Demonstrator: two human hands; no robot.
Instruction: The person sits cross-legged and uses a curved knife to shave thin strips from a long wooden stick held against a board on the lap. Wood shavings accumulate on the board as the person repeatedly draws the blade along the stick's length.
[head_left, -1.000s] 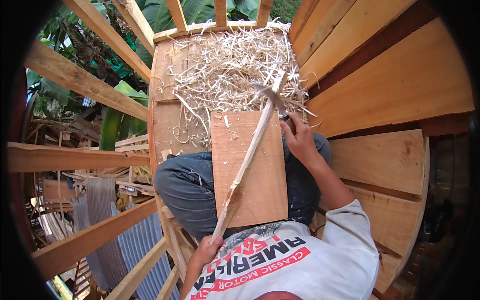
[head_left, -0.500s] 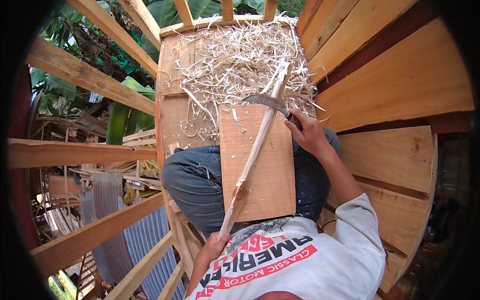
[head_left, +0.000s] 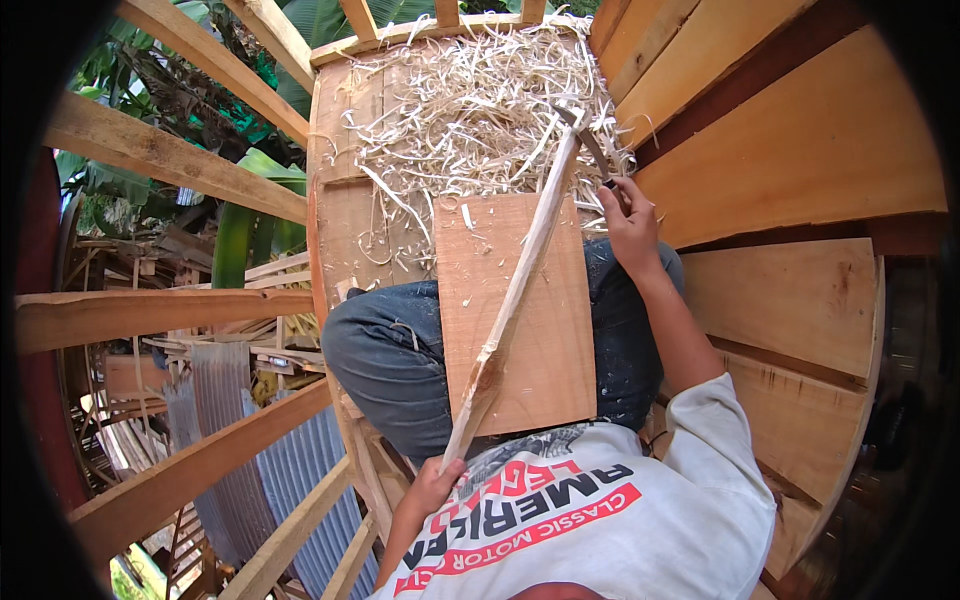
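Observation:
A long, pale, roughly shaved wooden stick [head_left: 522, 268] slants across a flat rectangular board [head_left: 550, 350] lying over my lap. My left hand [head_left: 437, 484] is closed round the stick's near end, beside my shirt. In my right hand [head_left: 632, 222] is the dark handle of a curved knife [head_left: 597, 150], its sickle-like blade lying across the stick's far tip. Part of the handle is hidden by my fingers. Beyond the board, the blade and the stick's far end are over a heap of curled wood shavings [head_left: 470, 110].
I sit cross-legged on a plank floor [head_left: 345, 230] inside a wooden railing. Slats [head_left: 160, 305] line the left side, with corrugated metal sheets [head_left: 300, 490] and scrap wood outside. Wide wooden boards [head_left: 800, 140] form the right side. Banana leaves [head_left: 260, 215] stand beyond the slats.
My right hand has moved the knife away from me along the stick, from above the board's far edge to the tip. My left hand keeps its hold.

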